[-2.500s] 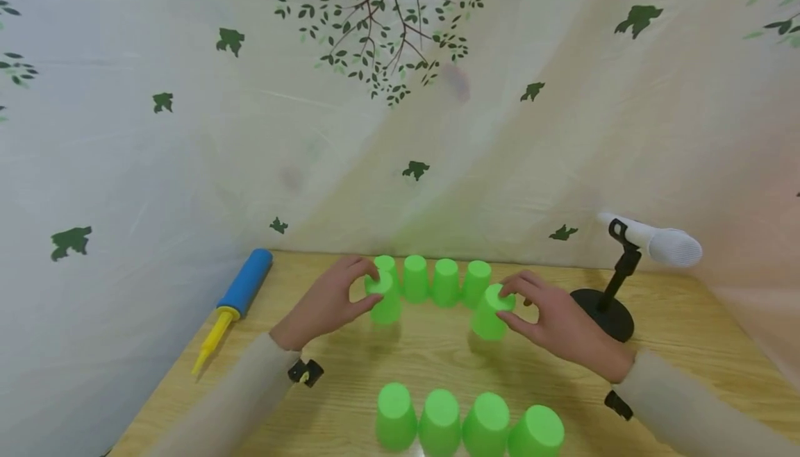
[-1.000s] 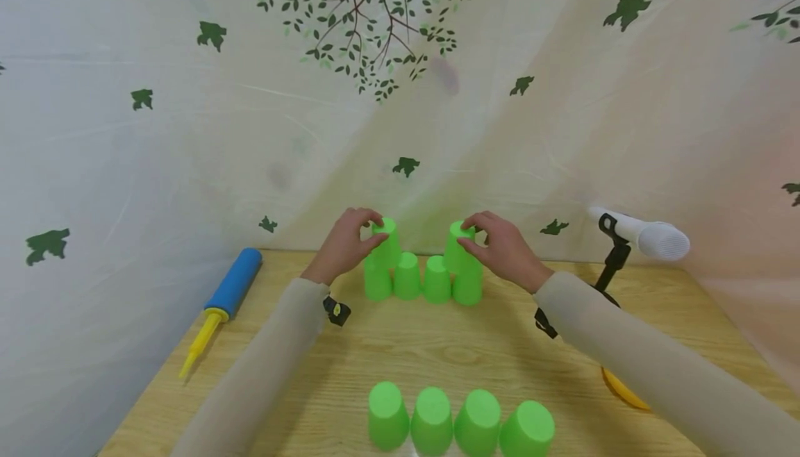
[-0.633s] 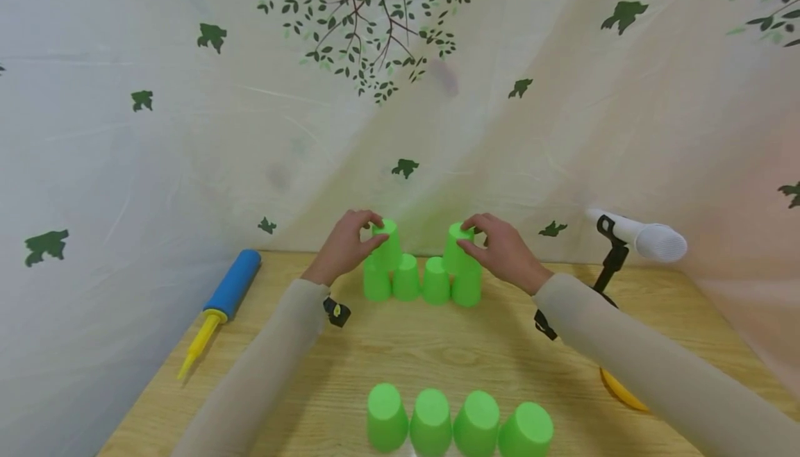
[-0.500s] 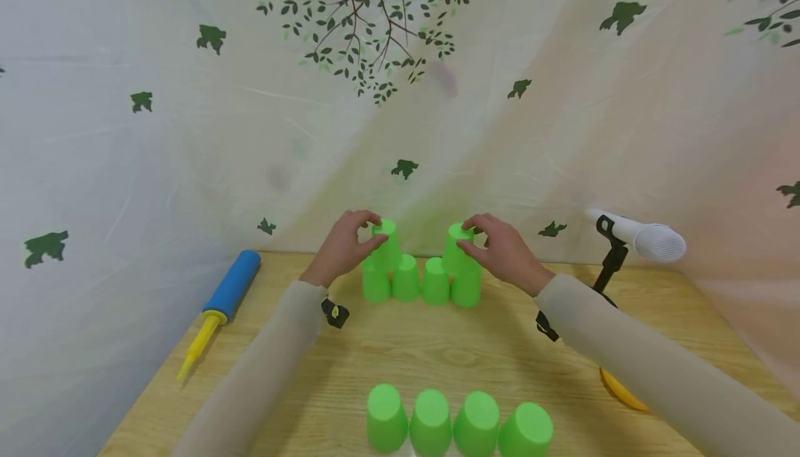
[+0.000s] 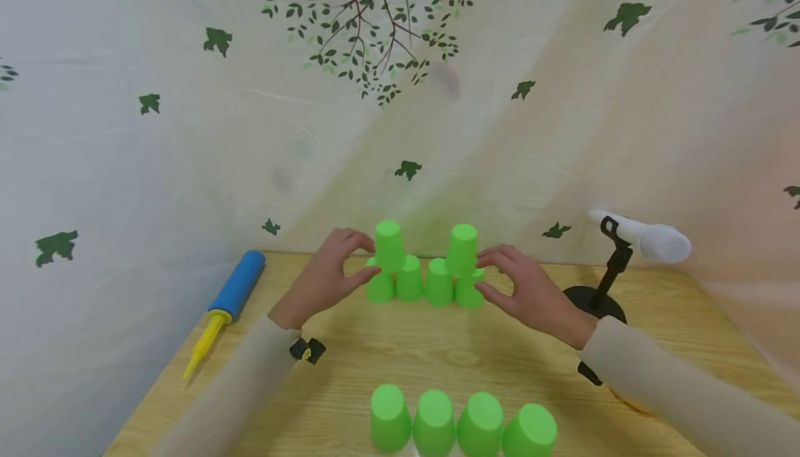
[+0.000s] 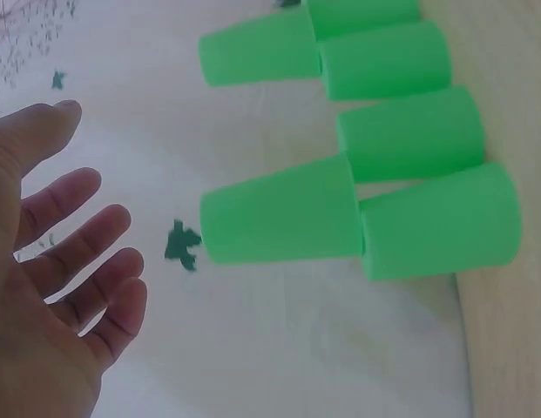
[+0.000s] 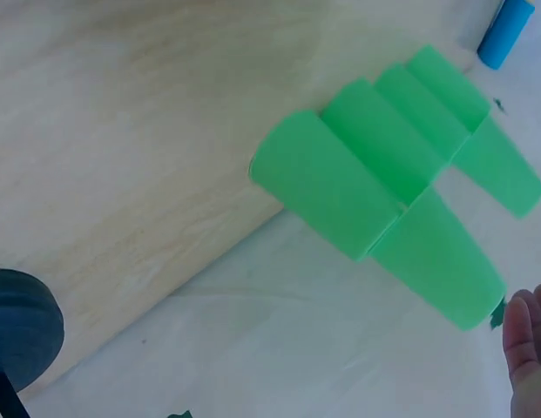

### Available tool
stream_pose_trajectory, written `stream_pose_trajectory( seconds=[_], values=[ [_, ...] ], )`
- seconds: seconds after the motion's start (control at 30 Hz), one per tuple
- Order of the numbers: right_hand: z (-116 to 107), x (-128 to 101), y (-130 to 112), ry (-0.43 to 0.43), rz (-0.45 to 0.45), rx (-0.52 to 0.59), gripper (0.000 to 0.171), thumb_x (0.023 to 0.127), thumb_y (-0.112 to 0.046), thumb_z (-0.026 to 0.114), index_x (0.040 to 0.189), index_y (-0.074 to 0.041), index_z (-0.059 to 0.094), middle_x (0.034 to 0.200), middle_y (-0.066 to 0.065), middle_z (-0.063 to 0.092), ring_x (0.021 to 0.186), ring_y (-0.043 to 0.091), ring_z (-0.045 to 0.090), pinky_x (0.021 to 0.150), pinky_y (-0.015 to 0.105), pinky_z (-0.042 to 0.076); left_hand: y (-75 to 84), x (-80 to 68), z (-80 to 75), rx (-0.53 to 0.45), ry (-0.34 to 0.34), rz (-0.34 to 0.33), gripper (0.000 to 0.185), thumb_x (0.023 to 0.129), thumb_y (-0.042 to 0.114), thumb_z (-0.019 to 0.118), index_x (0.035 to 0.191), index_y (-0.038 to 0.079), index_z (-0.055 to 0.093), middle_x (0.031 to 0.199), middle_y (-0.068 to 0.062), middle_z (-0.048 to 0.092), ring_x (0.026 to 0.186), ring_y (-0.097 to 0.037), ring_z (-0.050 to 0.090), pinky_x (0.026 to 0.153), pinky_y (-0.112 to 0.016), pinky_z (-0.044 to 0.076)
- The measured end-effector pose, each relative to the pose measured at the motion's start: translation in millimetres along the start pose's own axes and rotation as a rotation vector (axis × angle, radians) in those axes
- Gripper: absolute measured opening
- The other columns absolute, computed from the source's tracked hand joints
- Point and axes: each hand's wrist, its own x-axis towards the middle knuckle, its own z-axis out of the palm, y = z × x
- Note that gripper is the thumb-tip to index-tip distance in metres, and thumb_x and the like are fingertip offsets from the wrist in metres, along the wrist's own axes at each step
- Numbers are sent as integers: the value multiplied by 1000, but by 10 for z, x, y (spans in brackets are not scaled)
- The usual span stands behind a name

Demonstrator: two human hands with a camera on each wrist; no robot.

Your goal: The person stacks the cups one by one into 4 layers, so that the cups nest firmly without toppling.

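Observation:
Several green cups stand upside down in a back row [image 5: 409, 280]. A left upper cup [image 5: 389, 247] and a right upper cup [image 5: 462, 252] rest on top of that row, one toward each end, with a gap between them. My left hand [image 5: 321, 278] is just left of the left upper cup, thumb and fingers spread and holding nothing. In the left wrist view, its relaxed fingers [image 6: 78, 231] are clearly apart from the cup. On the other side, my right hand [image 5: 539, 296] hovers beside the right upper cup, fingers parted and nothing in them.
Several more green cups [image 5: 434, 422] line up upside down near the wooden table's [image 5: 350, 360] front edge. A blue and yellow hand pump [image 5: 237, 287] lies at left. At right stands a white microphone [image 5: 662, 242] on a black stand. Leaf-printed cloth [image 5: 300, 165] hangs behind.
Both hands carried their cups back and up onto the back row. They have since let go and drawn outward, toward the person; the two cups stay on top.

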Motion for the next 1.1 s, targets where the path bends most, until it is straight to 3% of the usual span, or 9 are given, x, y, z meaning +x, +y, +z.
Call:
stream_pose_trajectory(
  seconds=[0.27,0.53,0.67,0.87,1.1],
  values=[
    [88,-257,-514,-68,-210,77,32,78,-25,64,107,-22,51,110,-9,46,99,6,46,77,22,41,372,-487,101,-17,-160,65,27,80,42,55,99,24,52,105,14,44,97,-5,39,80,-25,37],
    [223,-456,-994,-361,-310,158,27,81,-34,58,106,-27,49,115,-13,41,98,1,42,79,16,38,592,-899,209,-121,-313,157,26,76,43,60,96,27,51,110,17,42,100,-2,36,79,-22,37],
    [288,-509,-1053,-421,-308,159,25,82,-36,55,104,-27,49,112,-12,43,96,0,42,78,16,38,644,-1007,237,-155,-346,159,27,76,40,62,97,27,52,111,17,42,100,-2,36,80,-22,37],
    [330,-535,-1055,-464,-278,165,20,83,-36,54,100,-28,49,108,-14,43,92,-1,42,74,16,39,662,-1090,290,-159,-341,190,26,76,36,63,98,25,52,110,13,44,98,-5,38,79,-20,38],
    [349,-560,-1041,-449,-271,156,18,83,-35,54,99,-29,50,107,-14,44,90,-1,43,73,15,39,667,-1127,321,-164,-355,190,24,78,34,62,98,27,51,109,14,44,99,-3,38,79,-18,37]
  ],
)
